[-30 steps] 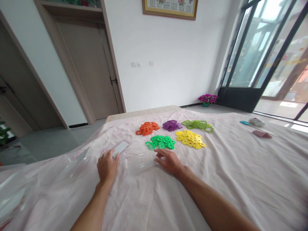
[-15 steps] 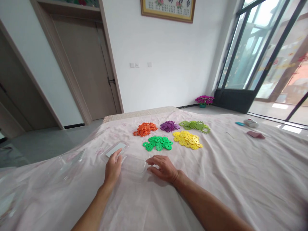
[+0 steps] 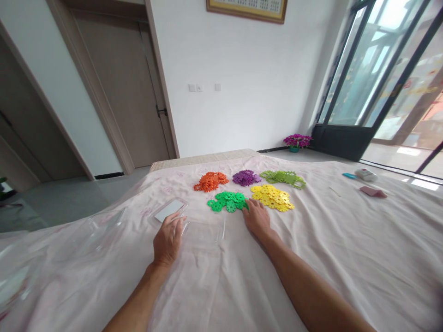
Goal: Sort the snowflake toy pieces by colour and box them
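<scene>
Fingers of my left hand [image 3: 169,237] are closed on the left rim of a clear plastic box [image 3: 202,234] lying on the cloth. Just behind that hand is the box's clear lid [image 3: 169,210], with a pale label. My right hand [image 3: 256,216] reaches forward, palm down, fingers stretched out and touching the right edge of a pile of green flower-shaped plastic discs [image 3: 228,202]. Its fingertips are partly hidden among them. Yellow discs [image 3: 273,198] lie just right of it. Farther back are orange [image 3: 210,181], purple [image 3: 245,177] and light green discs [image 3: 283,178].
More clear plastic boxes [image 3: 93,233] stand at the left on the wrinkled pink cloth [image 3: 332,258]. To the far right lie a white packet [image 3: 366,174], a blue item [image 3: 349,175] and a folded pink piece [image 3: 373,192].
My right hand has moved from the box's right side forward to the green discs. My left hand remains at the box's left side, and the view has tilted slightly down.
</scene>
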Available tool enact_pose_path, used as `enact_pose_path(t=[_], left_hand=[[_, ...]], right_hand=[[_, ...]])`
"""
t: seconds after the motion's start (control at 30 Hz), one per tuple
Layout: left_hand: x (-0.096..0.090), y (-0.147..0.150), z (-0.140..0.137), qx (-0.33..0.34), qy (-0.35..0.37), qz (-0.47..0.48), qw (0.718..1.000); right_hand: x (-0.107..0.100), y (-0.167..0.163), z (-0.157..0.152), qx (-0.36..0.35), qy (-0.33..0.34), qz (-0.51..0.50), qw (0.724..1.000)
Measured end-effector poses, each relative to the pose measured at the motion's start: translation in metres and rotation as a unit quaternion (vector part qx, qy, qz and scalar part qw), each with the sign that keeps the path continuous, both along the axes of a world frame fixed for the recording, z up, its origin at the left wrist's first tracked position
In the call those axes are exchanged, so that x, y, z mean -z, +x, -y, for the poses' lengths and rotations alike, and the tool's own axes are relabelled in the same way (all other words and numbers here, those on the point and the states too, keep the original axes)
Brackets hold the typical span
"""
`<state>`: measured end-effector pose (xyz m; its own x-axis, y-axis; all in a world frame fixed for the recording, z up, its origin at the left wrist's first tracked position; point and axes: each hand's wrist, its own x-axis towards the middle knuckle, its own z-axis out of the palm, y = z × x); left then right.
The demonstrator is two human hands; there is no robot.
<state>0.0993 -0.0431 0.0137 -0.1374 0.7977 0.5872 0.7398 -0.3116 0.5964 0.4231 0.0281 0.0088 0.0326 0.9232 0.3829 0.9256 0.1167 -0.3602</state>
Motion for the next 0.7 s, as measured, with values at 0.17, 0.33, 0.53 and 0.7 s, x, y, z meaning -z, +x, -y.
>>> enact_pose_path(t=[0.17,0.33,0.53,0.7], left_hand=[[-0.011,0.001,0.007,-0.03,0.023,-0.092,0.995],[-0.015,-0.001,-0.002,0.084,0.049,-0.098,0.99],[-0.014,-0.003,-0.009,0.176,-0.026,-0.153,0.972],[-0.018,-0.001,-0.008,0.159,-0.027,-0.198,0.967]], right_hand=[[0.005,0.001,-0.003,-0.017,-0.013,0.01,1.0],[0.007,0.002,-0.003,-0.01,0.011,0.023,1.0],[0.004,0.002,-0.002,-0.008,-0.006,0.012,1.0],[0.004,0.002,-0.003,-0.009,0.001,0.002,1.0]])
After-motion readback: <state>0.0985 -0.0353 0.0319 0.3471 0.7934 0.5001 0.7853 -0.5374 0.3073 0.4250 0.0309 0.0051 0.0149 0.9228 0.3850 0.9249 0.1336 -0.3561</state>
